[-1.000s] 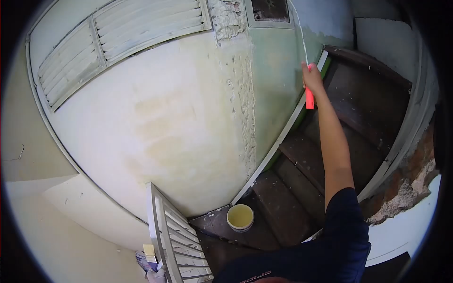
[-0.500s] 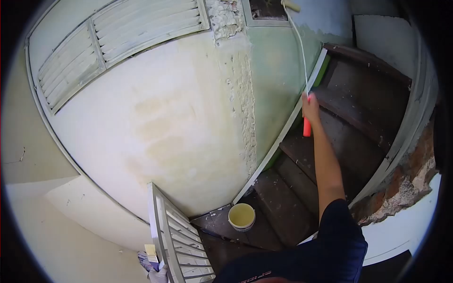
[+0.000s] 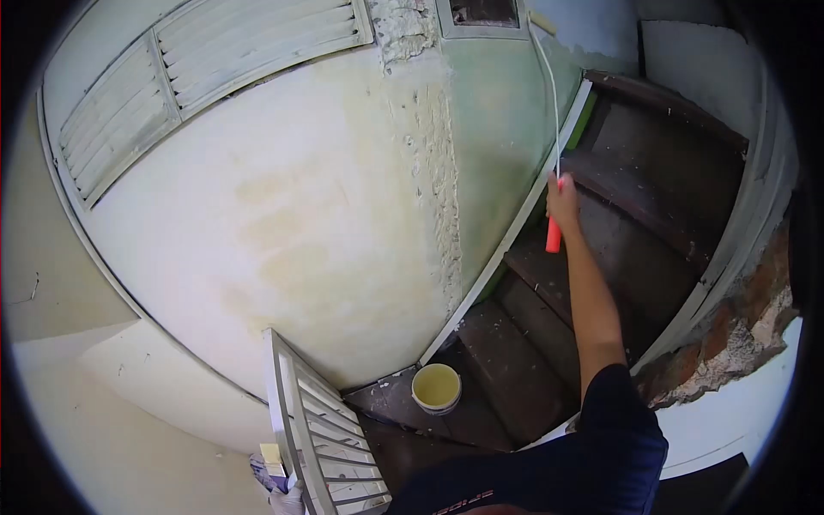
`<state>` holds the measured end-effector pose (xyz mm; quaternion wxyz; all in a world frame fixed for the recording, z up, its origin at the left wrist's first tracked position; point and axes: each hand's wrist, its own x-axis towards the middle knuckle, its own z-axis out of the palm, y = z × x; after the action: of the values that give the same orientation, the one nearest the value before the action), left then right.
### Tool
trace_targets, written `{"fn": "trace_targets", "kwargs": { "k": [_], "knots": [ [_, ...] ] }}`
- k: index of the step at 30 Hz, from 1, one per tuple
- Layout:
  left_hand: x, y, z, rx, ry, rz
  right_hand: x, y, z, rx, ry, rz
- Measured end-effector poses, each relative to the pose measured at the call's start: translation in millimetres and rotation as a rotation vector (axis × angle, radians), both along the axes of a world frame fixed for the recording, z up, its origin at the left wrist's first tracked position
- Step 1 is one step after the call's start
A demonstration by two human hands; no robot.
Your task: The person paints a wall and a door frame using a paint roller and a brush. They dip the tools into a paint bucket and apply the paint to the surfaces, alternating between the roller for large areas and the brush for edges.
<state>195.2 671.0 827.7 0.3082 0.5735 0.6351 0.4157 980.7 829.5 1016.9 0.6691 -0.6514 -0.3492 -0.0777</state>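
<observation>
Head view: your right hand (image 3: 562, 202) clasps the handle (image 3: 553, 237); from its fingers the rod (image 3: 556, 129) runs up to the roller (image 3: 542, 23) beside the window (image 3: 485, 12); left hand unseen.

Place: I stand in an indoor stairwell under renovation.
Stairs (image 3: 525, 350): dark and speckled, rising to my right; a pale railing (image 3: 296, 412) stands to my left.
Wall (image 3: 343, 283): patchy paint, a rough bare strip (image 3: 439, 206), broken brickwork (image 3: 717, 354) opposite.
Paint gear: my roller (image 3: 554, 236), a bucket (image 3: 436, 388) below.
</observation>
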Motion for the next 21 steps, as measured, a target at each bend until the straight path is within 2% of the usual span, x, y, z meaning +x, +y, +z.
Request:
{"fn": "trace_targets", "kwargs": {
  "k": [2,6,8,9,10,12,13,16,20,21],
  "knots": [
    [0.1,-1.3,7.3,-0.067,-0.003,0.011,-14.1,-3.2,-16.5,0.048,0.073,0.034],
    [11.3,-1.0,37.0,-0.335,-0.027,0.040,-10.0,-8.0,1.3,0.072,-0.022,0.002],
    [-8.5,8.2,8.3,-0.420,-0.051,0.041,-4.0,-13.7,23.8,-0.041,-0.066,-0.100],
    [-14.4,9.9,3.0,-0.503,-0.066,0.042,-2.8,-17.6,34.6,-0.078,-0.071,-0.067],
    [-16.8,7.3,-2.6,-0.509,-0.062,0.041,1.1,-16.1,40.7,-0.084,-0.067,-0.068],
    [-8.0,1.2,-4.6,-0.269,-0.153,0.086,6.6,-15.1,50.4,-0.084,-0.033,-0.058],
    [-4.1,-0.8,-3.0,-0.230,-0.161,0.097,6.1,-16.9,50.0,-0.088,-0.071,-0.101],
    [-16.2,4.2,-6.3,-0.284,-0.037,-0.014,5.8,-20.3,32.2,-0.135,-0.088,-0.125],
    [-21.0,6.1,-10.6,-0.341,-0.002,0.012,-21.0,-29.1,-10.1,-0.201,0.011,-0.109],
    [-21.4,6.2,-11.7,-0.357,0.011,0.022,-18.6,-27.7,-28.9,-0.202,-0.054,-0.162]
  ]
}}
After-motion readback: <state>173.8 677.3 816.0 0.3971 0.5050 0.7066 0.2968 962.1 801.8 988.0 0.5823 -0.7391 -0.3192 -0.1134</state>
